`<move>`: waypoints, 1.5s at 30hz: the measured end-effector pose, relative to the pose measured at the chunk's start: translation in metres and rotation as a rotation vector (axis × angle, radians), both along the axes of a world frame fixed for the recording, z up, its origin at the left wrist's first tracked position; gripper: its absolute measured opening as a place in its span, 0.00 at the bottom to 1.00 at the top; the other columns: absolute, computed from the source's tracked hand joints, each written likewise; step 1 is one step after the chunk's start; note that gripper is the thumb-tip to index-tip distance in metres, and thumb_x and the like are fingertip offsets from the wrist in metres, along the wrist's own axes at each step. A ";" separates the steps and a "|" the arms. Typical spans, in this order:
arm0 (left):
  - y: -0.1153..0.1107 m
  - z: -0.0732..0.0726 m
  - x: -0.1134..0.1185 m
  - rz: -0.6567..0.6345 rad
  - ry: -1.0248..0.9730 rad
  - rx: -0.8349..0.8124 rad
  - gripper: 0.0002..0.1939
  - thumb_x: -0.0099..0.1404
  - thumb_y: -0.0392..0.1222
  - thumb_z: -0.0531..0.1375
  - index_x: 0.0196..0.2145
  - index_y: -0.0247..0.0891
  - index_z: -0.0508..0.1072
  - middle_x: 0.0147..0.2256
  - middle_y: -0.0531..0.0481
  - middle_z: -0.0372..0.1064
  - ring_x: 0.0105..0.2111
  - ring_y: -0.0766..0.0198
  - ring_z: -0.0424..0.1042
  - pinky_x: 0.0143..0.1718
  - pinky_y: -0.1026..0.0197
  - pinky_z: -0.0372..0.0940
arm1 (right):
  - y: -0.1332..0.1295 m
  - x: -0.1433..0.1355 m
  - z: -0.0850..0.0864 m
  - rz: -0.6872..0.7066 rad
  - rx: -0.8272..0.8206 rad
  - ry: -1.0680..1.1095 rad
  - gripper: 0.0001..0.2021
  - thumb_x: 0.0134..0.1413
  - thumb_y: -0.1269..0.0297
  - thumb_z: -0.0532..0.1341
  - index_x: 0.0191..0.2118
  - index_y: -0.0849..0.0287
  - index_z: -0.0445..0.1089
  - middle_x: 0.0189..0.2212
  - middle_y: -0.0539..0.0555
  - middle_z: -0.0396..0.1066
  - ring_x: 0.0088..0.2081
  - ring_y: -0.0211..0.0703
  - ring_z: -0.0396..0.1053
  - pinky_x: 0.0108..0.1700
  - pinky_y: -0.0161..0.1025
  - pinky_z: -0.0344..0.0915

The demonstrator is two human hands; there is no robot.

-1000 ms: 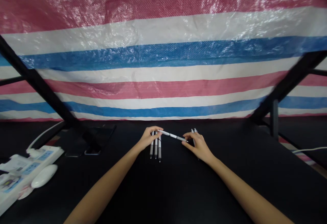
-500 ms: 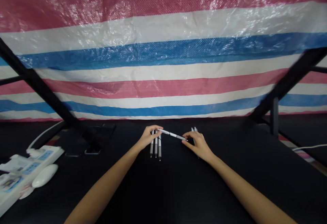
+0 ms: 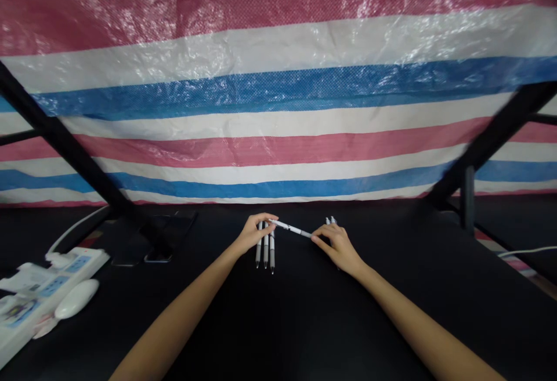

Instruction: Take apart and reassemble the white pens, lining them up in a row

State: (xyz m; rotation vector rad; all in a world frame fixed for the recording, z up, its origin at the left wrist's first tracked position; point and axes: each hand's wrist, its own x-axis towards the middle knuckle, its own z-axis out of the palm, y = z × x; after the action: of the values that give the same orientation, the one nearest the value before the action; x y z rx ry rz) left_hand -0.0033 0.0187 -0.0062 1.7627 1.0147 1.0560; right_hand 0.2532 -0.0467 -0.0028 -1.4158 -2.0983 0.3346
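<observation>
While left hand [image 3: 253,232] and right hand [image 3: 338,245] are pinching a pen [image 3: 290,228] by its ends, light pressure is probably serving best.

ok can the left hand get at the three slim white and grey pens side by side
Probably yes: the left hand is at the upper ends of the three pens, whose grey lower parts look uncovered. But it holds another slim white and grey pen, which may hinder a grasp.

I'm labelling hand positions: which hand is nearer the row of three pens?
Left: the left hand is by the far ends of the three pens; the right hand is to their right.
</observation>
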 end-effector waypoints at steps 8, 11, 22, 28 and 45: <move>0.001 -0.002 0.000 0.006 0.004 0.014 0.11 0.53 0.38 0.63 0.37 0.36 0.77 0.34 0.46 0.75 0.37 0.59 0.72 0.44 0.58 0.62 | 0.000 0.000 0.000 0.012 0.006 -0.014 0.16 0.61 0.52 0.49 0.33 0.53 0.70 0.34 0.53 0.73 0.39 0.47 0.65 0.44 0.48 0.57; 0.001 -0.003 -0.001 -0.002 0.009 0.019 0.12 0.53 0.37 0.63 0.37 0.36 0.77 0.34 0.46 0.75 0.37 0.59 0.72 0.44 0.58 0.61 | 0.001 0.001 -0.001 0.023 0.004 -0.026 0.16 0.62 0.53 0.49 0.33 0.53 0.70 0.35 0.52 0.73 0.40 0.47 0.65 0.45 0.48 0.57; -0.003 0.004 0.001 0.054 -0.196 -0.125 0.12 0.51 0.40 0.64 0.35 0.36 0.77 0.32 0.47 0.74 0.34 0.62 0.70 0.38 0.62 0.62 | -0.001 0.001 0.000 -0.032 0.025 0.078 0.16 0.61 0.52 0.48 0.36 0.52 0.70 0.37 0.53 0.73 0.42 0.49 0.66 0.46 0.50 0.57; 0.004 0.003 -0.002 0.119 -0.561 -0.252 0.10 0.49 0.37 0.64 0.32 0.35 0.77 0.29 0.49 0.72 0.31 0.65 0.69 0.38 0.62 0.63 | 0.002 0.005 -0.002 -0.095 0.046 0.241 0.17 0.61 0.52 0.47 0.39 0.53 0.70 0.33 0.53 0.73 0.40 0.48 0.67 0.47 0.48 0.60; 0.006 0.006 -0.005 0.082 -0.716 -0.435 0.17 0.53 0.37 0.63 0.42 0.36 0.72 0.29 0.50 0.72 0.28 0.67 0.72 0.34 0.62 0.68 | 0.005 0.008 -0.004 -0.135 0.044 0.327 0.22 0.60 0.47 0.46 0.34 0.55 0.72 0.29 0.54 0.72 0.37 0.49 0.68 0.44 0.47 0.62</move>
State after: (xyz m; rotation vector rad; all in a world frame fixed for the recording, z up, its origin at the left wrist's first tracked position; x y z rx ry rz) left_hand -0.0086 0.0252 -0.0005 0.8882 0.7769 1.2683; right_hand 0.2613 -0.0414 -0.0065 -1.3663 -1.7284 0.4308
